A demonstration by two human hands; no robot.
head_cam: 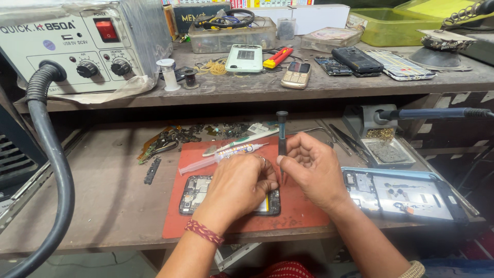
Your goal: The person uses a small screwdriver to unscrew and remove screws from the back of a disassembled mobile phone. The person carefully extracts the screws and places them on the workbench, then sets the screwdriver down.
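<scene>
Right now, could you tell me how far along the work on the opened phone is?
Done: the phone lies open on the red mat, its blue back cover set aside at right. In hand: the right hand holds a screwdriver upright over it; the left hand steadies it. Left: the board remains inside, uncovered.

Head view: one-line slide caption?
Left hand steadies an opened phone on a red mat while the right hand holds a screwdriver upright over it.

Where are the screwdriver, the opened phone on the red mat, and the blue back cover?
screwdriver (pixel 282 135), head view, on its dark upright shaft.
opened phone (pixel 193 193), head view, on its exposed upper end.
blue back cover (pixel 406 193), head view, on its inner face.
</scene>
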